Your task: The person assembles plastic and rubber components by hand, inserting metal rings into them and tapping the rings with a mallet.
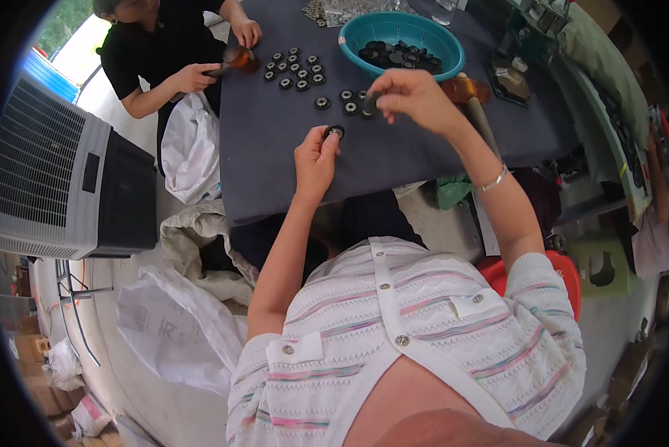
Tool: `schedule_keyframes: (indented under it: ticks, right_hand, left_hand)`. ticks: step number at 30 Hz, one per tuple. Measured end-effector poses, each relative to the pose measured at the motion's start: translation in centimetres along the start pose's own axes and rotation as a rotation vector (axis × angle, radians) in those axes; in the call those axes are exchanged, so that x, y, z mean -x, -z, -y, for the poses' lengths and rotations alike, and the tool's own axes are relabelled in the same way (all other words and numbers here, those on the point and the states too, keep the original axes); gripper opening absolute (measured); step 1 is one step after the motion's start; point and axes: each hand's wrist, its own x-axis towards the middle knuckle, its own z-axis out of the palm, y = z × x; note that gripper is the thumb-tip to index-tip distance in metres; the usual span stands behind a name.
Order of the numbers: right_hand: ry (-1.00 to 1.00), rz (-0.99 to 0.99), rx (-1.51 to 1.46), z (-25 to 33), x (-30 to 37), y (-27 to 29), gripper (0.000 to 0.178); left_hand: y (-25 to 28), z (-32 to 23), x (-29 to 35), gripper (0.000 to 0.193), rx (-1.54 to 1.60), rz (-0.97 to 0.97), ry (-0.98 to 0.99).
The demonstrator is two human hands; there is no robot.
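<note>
Over the near part of the dark table (263,167), my left hand (316,164) pinches a small black wheel (335,131) with a metal centre between thumb and fingers. My right hand (416,98) is raised to the right of it, closed on a dark round disc (370,103) that is partly blurred. Below and beside that disc lie a few black wheels with metal centres (350,109). Another single wheel (322,103) lies just beyond my left hand. A group of several more wheels (302,73) sits farther left.
A teal basin (401,26) holding several black discs (401,56) stands behind my right hand. A mallet with an amber head (465,91) lies at the right. Across the table, a person holds another amber-headed mallet (239,58). A grey air cooler (73,171) and white sacks (178,320) are at the left.
</note>
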Motion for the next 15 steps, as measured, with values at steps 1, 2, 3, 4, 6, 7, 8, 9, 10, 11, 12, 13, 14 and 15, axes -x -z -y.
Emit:
schedule_keyframes:
  ticks: [1,2,3,4,6,7,8,9,10,11,12,13,14,15]
  right_hand:
    - [-0.003,0.016,-0.032,-0.1,1.3,-1.1,0.012]
    - [-0.012,0.014,-0.041,-0.1,2.1,-2.0,0.012]
    - [-0.006,0.009,-0.066,0.1,2.9,-2.9,0.011]
    - [0.0,0.0,-0.087,0.1,3.5,-3.5,0.011]
    - [-0.022,-0.009,-0.098,0.0,4.3,-4.2,0.012]
    - [-0.035,-0.015,-0.102,0.0,4.6,-4.5,0.013]
    - [-0.038,-0.016,-0.106,0.1,4.8,-4.7,0.013]
    - [-0.007,-0.019,-0.101,0.3,4.9,-4.9,0.013]
    - [0.025,-0.023,-0.096,0.5,5.1,-5.2,0.014]
    - [0.023,-0.023,-0.098,0.5,5.2,-5.4,0.014]
    - [0.052,-0.029,-0.088,0.6,5.3,-5.6,0.015]
    - [0.08,-0.036,-0.078,0.7,5.5,-5.8,0.015]
    - [0.078,-0.037,-0.078,0.9,5.6,-6.0,0.015]
    - [0.058,-0.039,-0.083,1.1,5.7,-6.2,0.015]
  left_hand:
    - [0.0,-0.9,0.4,0.013,0.182,0.018,0.11]
    - [-0.1,-1.8,0.8,0.013,0.18,0.019,0.123]
    - [-0.2,-3.1,1.3,0.015,0.25,0.038,0.112]
    - [-0.3,-4.2,1.7,0.016,0.323,0.061,0.1]
    - [-0.3,-6.3,2.3,0.017,0.319,0.087,0.096]
    - [-0.3,-7.0,2.6,0.018,0.317,0.111,0.08]
    - [-0.3,-7.4,2.9,0.018,0.315,0.112,0.085]
    - [-0.2,-7.8,3.3,0.019,0.322,0.12,0.067]
    - [-0.1,-8.0,3.6,0.02,0.329,0.129,0.048]
    - [0.0,-8.0,3.9,0.02,0.328,0.129,0.051]
    - [0.1,-8.0,4.1,0.022,0.267,0.133,-0.011]
    - [0.2,-8.1,4.3,0.025,0.206,0.137,-0.074]
    - [0.3,-8.1,4.5,0.025,0.207,0.137,-0.072]
    - [0.5,-8.1,4.8,0.026,0.193,0.142,-0.065]
